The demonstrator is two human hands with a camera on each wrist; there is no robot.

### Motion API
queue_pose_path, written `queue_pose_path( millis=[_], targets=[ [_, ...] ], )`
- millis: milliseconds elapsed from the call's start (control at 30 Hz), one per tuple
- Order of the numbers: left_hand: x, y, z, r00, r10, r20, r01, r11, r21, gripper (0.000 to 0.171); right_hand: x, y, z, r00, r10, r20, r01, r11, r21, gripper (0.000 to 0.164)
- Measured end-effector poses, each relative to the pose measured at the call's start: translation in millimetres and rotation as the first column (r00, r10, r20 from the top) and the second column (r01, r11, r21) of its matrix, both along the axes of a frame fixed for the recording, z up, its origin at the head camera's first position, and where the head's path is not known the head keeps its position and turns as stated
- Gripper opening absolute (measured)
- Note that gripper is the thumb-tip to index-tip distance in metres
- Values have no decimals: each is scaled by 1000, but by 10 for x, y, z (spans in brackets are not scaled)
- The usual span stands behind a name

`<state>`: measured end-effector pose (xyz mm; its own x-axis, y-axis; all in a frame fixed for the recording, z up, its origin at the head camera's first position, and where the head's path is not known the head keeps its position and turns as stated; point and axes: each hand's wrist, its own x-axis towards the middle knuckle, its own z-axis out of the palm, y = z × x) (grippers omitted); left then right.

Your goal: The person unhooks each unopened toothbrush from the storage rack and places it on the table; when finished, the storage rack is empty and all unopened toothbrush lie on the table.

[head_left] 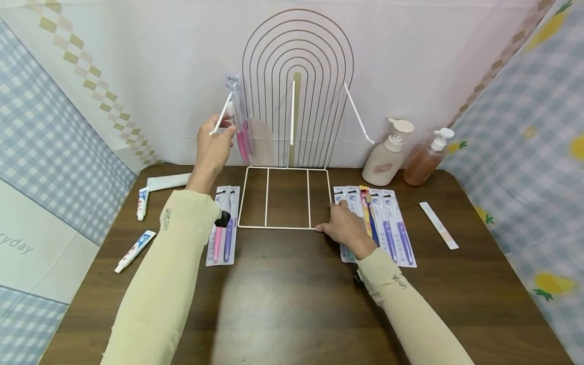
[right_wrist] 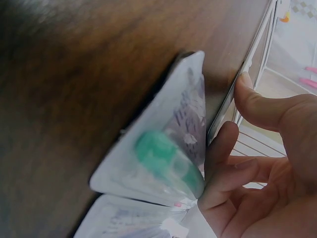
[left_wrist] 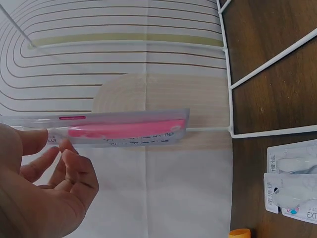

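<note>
My left hand [head_left: 213, 144] pinches a packaged pink toothbrush [left_wrist: 126, 129] between thumb and fingers, beside the left prong of a white wire rack [head_left: 284, 168]. The pack stands nearly upright, its top by the prong's root; a second pink handle shows close behind it. Whether the prong passes through the card cannot be made out. At the right front corner of the rack's base, my right hand [head_left: 343, 225] grips the wire with thumb and bent fingers. Under and beside that hand lie several packaged toothbrushes [head_left: 388, 223], one with a green handle [right_wrist: 161, 153].
Two packaged toothbrushes [head_left: 228, 223] lie left of the base. Farther left are two toothpaste tubes [head_left: 135, 251] and a white strip [head_left: 168, 182]. Two pump bottles [head_left: 383, 159] stand at the back right, with a slim white packet [head_left: 439, 225] in front. Patterned cloth hangs behind.
</note>
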<state>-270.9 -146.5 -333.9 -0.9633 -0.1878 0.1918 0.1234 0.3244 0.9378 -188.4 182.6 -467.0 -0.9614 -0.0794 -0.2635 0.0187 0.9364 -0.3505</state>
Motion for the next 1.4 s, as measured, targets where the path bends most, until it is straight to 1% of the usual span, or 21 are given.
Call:
queue_pose_path(
  millis=[100,133,200,267,400,500,567,733,867,1033,1100,1133,1200,1233,1267,1333,1400],
  targets=[
    [0,-13,-4,1000,-11,7,11,1000,-12,42,19,-11,30,1000,0,4,0,1000,-3,91],
    [0,-20,-6,1000,-13,9,13,1000,-15,43,33,-28,68,1000,-5,17,5,1000,-6,91],
    [-4,-29,-14,1000,-14,10,14,1000,-24,44,2,-6,-7,1000,-8,20,8,1000,-10,92],
    [-14,-34,-20,1000,-14,4,14,999,-30,44,-54,34,-126,1000,-10,11,10,1000,-5,94],
    [-29,-27,-17,1000,-10,-21,10,1000,-8,38,-163,116,-361,1000,4,-22,-3,1000,18,94],
    [-40,-21,-15,1000,-10,-26,10,1000,12,35,-189,135,-435,999,12,-38,-11,1000,29,93],
    [-45,-23,-14,1000,-12,-26,13,1000,21,35,-189,133,-453,999,11,-39,-10,1000,25,93],
    [-54,-38,-18,999,-18,-30,19,999,39,35,-140,93,-393,999,8,-35,-8,1000,9,94],
    [-56,-40,-15,1000,-4,-30,5,999,47,33,-111,76,-339,999,1,-43,-1,1000,1,95],
    [-45,-19,-5,999,23,-46,-20,997,69,14,-118,95,-339,999,0,-41,0,1000,6,96],
    [-42,-10,-4,998,31,-55,-26,997,75,10,-123,105,-347,999,0,-36,0,1000,7,96],
    [-40,-4,-4,998,33,-61,-28,997,77,9,-108,96,-317,999,0,-34,0,1000,7,95],
    [-33,7,0,997,34,-70,-28,996,82,11,-36,50,-162,1000,-5,-24,5,1000,4,92],
    [-21,13,3,997,33,-76,-27,996,85,13,-19,38,-145,999,-5,-34,5,1000,5,91],
    [-9,20,7,996,32,-83,-25,996,88,14,11,12,-84,1000,-6,-31,7,1000,6,90],
    [19,44,21,996,19,-91,-11,996,89,17,64,-37,33,1000,-14,-23,14,1000,8,88],
    [44,71,29,996,-2,-92,9,997,74,19,17,-1,-80,999,-9,-49,10,1000,14,91]
  ],
)
